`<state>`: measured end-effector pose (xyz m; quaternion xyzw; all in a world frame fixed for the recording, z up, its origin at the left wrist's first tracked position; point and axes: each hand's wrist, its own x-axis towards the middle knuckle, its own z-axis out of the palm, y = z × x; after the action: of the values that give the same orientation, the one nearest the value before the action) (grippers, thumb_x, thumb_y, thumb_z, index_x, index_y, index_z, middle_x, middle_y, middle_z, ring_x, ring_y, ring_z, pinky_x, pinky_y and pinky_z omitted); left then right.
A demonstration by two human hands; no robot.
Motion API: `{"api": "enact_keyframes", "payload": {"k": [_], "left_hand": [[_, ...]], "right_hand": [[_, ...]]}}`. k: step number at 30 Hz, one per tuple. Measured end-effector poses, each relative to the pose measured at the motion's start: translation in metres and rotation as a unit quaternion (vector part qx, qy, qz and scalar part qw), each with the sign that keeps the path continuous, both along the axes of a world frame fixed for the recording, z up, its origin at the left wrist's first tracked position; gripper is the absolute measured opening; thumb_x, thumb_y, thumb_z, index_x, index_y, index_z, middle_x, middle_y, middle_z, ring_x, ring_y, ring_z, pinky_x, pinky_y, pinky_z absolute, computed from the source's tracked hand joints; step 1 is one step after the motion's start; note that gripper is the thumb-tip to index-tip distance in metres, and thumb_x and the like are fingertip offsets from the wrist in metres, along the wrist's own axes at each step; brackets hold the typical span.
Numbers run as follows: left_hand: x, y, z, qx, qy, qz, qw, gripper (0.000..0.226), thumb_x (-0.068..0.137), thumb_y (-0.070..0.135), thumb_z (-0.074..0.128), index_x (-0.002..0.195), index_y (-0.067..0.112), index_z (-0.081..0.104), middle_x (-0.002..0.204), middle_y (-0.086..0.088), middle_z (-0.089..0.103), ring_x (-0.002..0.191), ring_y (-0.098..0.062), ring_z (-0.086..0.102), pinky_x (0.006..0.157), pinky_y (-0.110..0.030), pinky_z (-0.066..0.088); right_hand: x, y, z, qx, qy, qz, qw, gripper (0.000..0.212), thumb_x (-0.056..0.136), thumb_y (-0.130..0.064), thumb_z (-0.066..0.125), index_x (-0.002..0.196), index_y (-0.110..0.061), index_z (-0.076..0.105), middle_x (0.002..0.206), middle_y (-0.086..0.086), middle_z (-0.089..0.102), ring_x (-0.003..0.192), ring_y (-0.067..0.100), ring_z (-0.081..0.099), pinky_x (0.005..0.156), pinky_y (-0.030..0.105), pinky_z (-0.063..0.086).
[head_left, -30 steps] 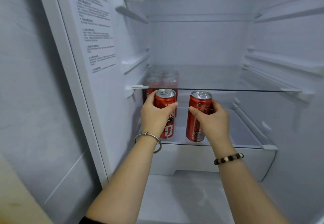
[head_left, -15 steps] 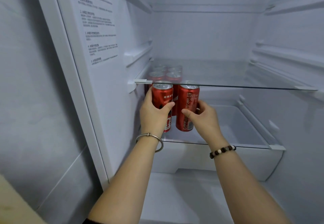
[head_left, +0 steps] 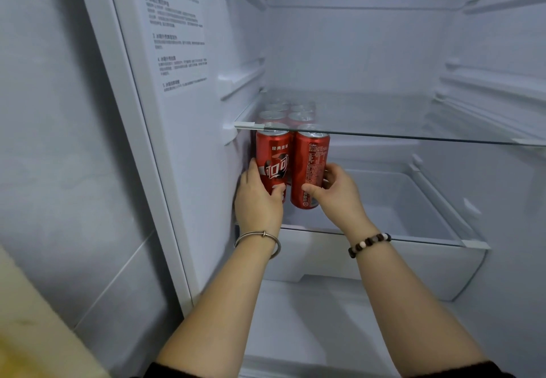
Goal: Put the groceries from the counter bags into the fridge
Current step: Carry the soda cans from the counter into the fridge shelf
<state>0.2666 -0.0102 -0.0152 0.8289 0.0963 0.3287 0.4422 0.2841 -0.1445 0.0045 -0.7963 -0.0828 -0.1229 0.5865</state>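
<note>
Two tall red cola cans stand side by side at the left end of the lower fridge shelf [head_left: 369, 237]. My left hand [head_left: 257, 200] grips the left can [head_left: 273, 157] low down, hard against the fridge's left wall. My right hand [head_left: 336, 193] holds the right can [head_left: 311, 165], thumb on its front. Behind them several more red cans [head_left: 291, 113] stand in two rows, seen through the glass shelf [head_left: 413, 138] above.
The open fridge is otherwise bare. The lower shelf stretches empty to the right over a clear drawer [head_left: 399, 262]. The left inner wall carries a printed label [head_left: 177, 37]. A pale counter corner [head_left: 26, 333] shows at bottom left.
Both hands have carried their cans further in and to the left, under the glass shelf. The two cans have come together and now stand side by side in front of the rows.
</note>
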Motion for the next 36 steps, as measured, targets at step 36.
{"api": "enact_keyframes", "payload": {"k": [36], "left_hand": [[0.013,0.001,-0.008,-0.034,-0.059,0.016,0.998,0.063,0.087,0.014,0.062,0.144,0.017,0.035,0.139,0.0,0.05,0.123,-0.019,0.051,0.101,-0.032,0.043]], "right_hand": [[0.016,0.024,-0.017,0.001,0.0,-0.03,1.0,0.051,0.079,-0.025,0.074,0.118,-0.013,0.045,0.104,-0.01,0.051,0.092,0.001,0.049,0.063,0.008,0.037]]}}
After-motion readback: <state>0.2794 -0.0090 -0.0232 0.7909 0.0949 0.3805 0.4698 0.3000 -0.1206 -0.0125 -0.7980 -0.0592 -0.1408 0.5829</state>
